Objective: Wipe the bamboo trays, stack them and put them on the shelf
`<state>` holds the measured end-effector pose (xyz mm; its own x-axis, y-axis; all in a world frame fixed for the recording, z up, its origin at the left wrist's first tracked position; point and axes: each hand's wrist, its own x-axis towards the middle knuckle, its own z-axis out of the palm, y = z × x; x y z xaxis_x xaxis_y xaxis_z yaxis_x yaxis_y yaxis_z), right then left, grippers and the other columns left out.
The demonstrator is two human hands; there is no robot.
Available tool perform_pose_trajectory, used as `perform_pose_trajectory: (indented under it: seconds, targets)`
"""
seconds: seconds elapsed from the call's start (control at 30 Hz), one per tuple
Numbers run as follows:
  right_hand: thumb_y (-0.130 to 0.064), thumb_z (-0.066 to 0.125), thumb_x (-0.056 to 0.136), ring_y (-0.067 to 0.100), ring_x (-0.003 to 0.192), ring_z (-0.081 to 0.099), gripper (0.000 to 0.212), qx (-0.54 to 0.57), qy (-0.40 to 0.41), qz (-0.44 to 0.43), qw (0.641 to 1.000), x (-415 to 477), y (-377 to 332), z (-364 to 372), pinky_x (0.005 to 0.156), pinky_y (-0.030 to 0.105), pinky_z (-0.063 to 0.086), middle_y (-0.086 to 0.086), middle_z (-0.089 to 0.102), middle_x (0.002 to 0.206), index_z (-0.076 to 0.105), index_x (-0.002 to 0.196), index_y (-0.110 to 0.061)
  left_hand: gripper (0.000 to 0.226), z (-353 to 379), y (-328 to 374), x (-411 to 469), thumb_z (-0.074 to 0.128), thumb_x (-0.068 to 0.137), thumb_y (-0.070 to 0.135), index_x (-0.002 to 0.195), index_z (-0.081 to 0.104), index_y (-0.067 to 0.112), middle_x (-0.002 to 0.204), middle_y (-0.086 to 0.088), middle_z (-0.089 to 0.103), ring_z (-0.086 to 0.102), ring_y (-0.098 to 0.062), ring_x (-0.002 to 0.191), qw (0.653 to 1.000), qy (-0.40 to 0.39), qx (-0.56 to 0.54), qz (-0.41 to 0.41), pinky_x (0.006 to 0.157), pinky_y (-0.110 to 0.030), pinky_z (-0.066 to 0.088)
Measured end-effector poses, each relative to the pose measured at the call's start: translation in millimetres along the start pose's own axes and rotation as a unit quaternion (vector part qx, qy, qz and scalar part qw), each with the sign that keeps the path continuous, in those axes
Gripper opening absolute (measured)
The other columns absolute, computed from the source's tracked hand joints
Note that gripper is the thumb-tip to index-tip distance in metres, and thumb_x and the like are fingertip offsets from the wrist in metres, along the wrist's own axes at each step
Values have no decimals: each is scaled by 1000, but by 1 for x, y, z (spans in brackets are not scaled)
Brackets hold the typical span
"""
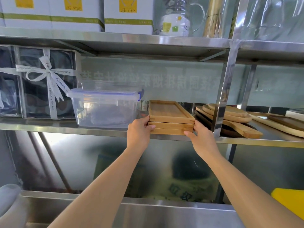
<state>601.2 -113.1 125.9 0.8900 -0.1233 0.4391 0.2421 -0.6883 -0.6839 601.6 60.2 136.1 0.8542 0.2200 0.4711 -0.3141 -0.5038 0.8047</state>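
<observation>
A: Start from the bamboo trays [171,120]. Where do they sit, and what's to their left?

B: They're stacked, three as far as I can tell, on the steel shelf [65,127], near end at its front lip. Left of the stack stands a clear lidded container [105,107], close but with a gap between. Further left of that, a ribboned gift box [47,83].

A: And the hands?

B: The left hand [139,130] is closed on the stack's left near corner, thumb on top and fingers curled under the edge. The right hand [202,137] grips the right near corner the same way. Neither is loose.

A: What's right of the stack?

B: The shelf's upright post [225,89], then the wooden boards [230,116] piled past it.

A: So the risks?

B: I'd judge three. Let go now and the near end could tip off the lip. Push crookedly and the top tray could slide askew on the others. Drift right and the stack, or the right knuckles, could catch the post or the boards; drift left and it nudges the container.
</observation>
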Motion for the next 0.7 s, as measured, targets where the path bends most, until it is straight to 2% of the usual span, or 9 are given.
perform_pose_trajectory:
  seconds: [0.1,0.17,0.27,0.37,0.47,0.53,0.6,0.7]
  targets:
    - [-18,56,90,26,117,55,45,-1,4,-2,1000,-2,0,0,102,44,42,7,60,125,43,133,-14,33,0,-1,-1,59,88,11,120,59,7,90,0,59,52,-17,83,1000,7,-21,-8,77,-24,36]
    - [-18,56,90,26,117,55,44,-4,3,-1,1000,-3,1,0,102,44,42,7,60,126,43,132,-15,34,0,0,-2,59,87,11,122,58,7,101,-6,66,54,-17,86,999,10,-31,-15,80,-24,38]
    - [-16,55,90,26,120,53,46,13,-9,5,1000,-6,0,0,104,45,40,7,58,128,41,134,-15,41,0,0,-5,60,86,11,127,52,8,120,-8,65,59,-21,103,998,10,-60,-31,94,-26,40]
    - [-18,55,90,24,120,52,46,24,-21,4,999,-10,-4,-3,103,41,40,5,57,128,41,133,-15,45,0,-4,-5,61,86,16,130,50,11,124,-6,63,58,-22,112,998,-9,-62,-23,96,-26,39]
    - [-19,56,90,22,122,50,46,15,-15,-4,1000,-16,-10,-12,103,41,40,5,55,131,41,133,-15,57,-5,-7,-11,58,87,30,138,35,21,137,-1,52,51,-21,123,999,-3,-38,-14,103,-37,40]
    - [-20,56,90,25,123,49,52,-1,2,2,1000,-19,-14,-21,103,44,41,8,52,134,35,137,-13,63,-13,-6,-18,57,87,33,141,24,25,143,-1,44,46,-22,127,999,20,-29,-4,102,-42,40]
    - [-22,55,90,25,117,53,54,-13,2,8,1000,-21,-22,-36,100,43,43,8,56,128,33,139,-12,62,-28,2,-28,54,88,38,140,23,28,145,1,40,43,-23,129,999,19,30,26,101,-44,41]
    - [-26,54,91,20,93,64,43,-28,-20,-3,999,-29,-41,-68,88,38,49,4,64,107,45,130,-11,57,-57,15,-43,51,88,41,139,30,26,144,-1,42,42,-24,129,988,39,127,82,102,-44,39]
